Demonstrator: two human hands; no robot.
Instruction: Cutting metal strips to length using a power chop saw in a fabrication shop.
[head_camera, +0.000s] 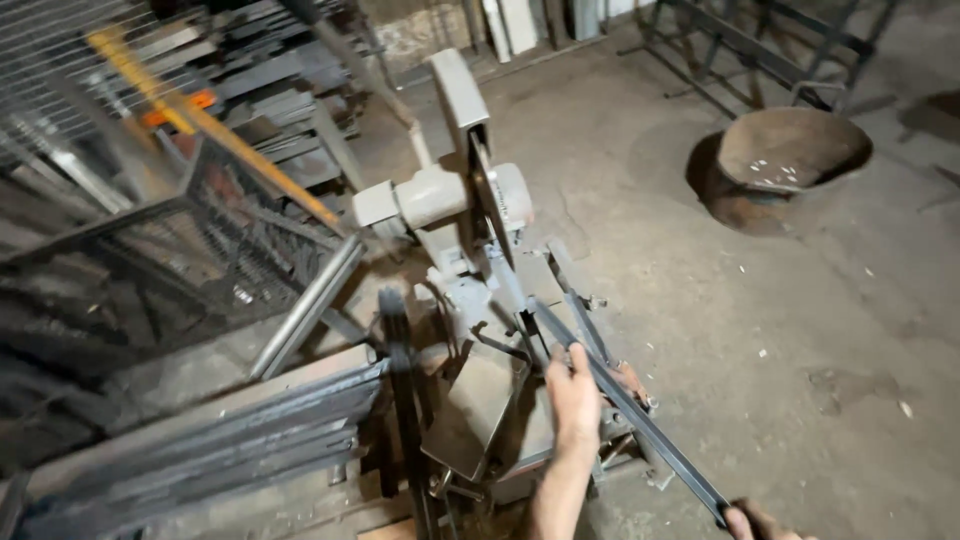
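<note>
Long dark flat steel bar (625, 400) lies slanted under grey chop saw (455, 200) blade, fed for cutting. Left hand (573, 392) curls around bar near saw, steadying. Right hand (752, 522) clasps bar's far end at frame edge, supporting overhang above concrete floor (800, 330).

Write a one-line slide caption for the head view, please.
Two bare hands, left hand and right hand, hold a long metal bar at a grey chop saw on the workshop floor.

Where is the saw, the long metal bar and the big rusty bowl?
chop saw (440, 195), head view, on its grey motor housing.
long metal bar (640, 420), head view, on its middle stretch between the two hands.
rusty bowl (795, 150), head view, on its inner wall.
</note>
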